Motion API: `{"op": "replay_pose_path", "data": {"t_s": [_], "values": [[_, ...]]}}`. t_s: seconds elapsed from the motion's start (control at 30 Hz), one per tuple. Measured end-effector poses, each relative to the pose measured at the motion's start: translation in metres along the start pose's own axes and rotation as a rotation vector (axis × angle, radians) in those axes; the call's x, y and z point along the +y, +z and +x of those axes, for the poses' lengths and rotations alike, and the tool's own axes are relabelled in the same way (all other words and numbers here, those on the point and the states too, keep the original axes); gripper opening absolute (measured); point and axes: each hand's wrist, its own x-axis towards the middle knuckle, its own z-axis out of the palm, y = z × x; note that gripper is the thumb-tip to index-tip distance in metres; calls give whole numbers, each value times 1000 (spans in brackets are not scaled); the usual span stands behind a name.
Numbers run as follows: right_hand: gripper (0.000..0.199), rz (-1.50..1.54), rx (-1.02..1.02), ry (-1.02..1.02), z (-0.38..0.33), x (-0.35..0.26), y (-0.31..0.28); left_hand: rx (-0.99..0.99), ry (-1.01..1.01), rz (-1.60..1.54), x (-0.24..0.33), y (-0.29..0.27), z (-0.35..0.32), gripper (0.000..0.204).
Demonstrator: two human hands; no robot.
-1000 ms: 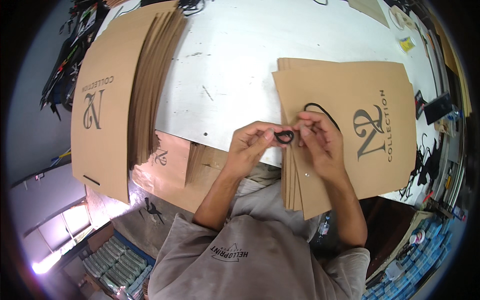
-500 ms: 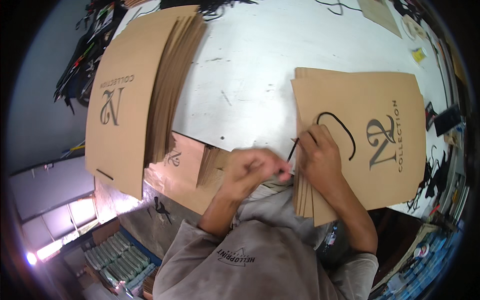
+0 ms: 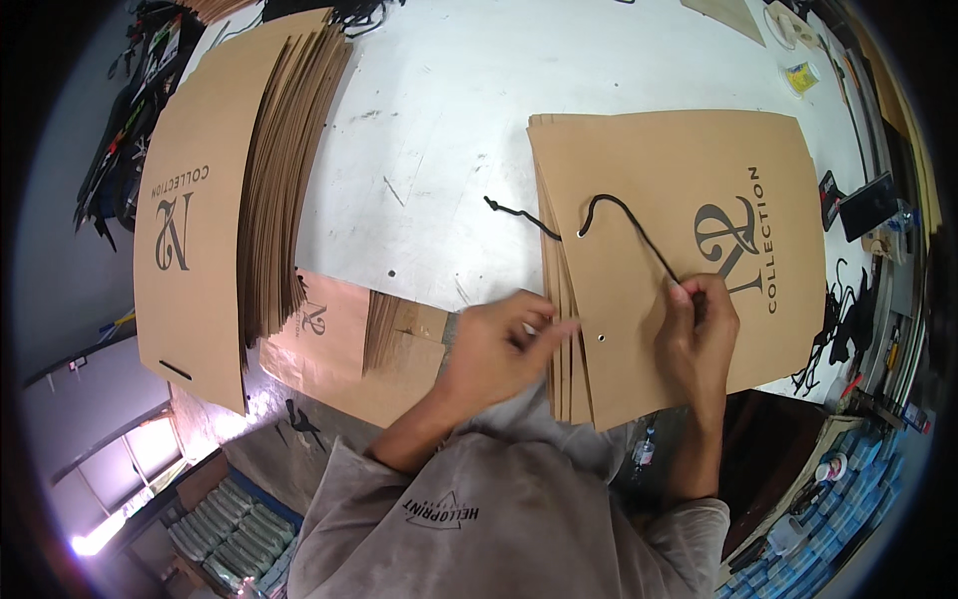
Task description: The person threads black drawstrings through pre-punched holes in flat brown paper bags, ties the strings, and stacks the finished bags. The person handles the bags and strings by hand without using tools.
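A stack of brown paper bags [image 3: 649, 150] with dark print lies flat at the right. The top bag has two punched holes along its left side. A black cord [image 3: 639, 225] runs through the upper hole. Its knotted end sticks out past the bags' left edge onto the table. My right hand [image 3: 704, 324] pinches the cord's other end over the top bag. My left hand [image 3: 499, 349] is at the stack's left edge, near the lower hole. Its fingers are curled but apart, with nothing visible in them; whether they touch the paper is unclear.
A thick stack of brown bags [image 3: 200, 110] fills the left of the white table [image 3: 429, 130]. Bags with a pinkish sheen [image 3: 339, 329] lie between it and me. Black cords [image 3: 843, 319] lie at the right edge, near a dark phone-like device [image 3: 866, 207] and a yellow-labelled tub [image 3: 801, 78].
My right hand has moved right and down from the hole, drawing the cord over the bag. The cord's knotted end now shows left of the bags. My left hand no longer reaches the cord.
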Motion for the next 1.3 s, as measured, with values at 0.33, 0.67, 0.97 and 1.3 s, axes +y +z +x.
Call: {"op": "replay_pose_path", "data": {"t_s": [0.33, 0.67, 0.97, 1.3], "values": [[12, 686, -72, -90, -35, -13, 17, -80, -181, -370, -1, 22, 8, 14], [12, 642, -23, -166, -38, -8, 48, -309, -201, -739, -6, 16, 7, 31], [11, 353, -81, -335, -33, -9, 39, -316, -190, -672, -11, 18, 10, 36], [17, 372, -99, -254, -31, -8, 37, -135, -86, -389, -22, 23, 6, 37]]}}
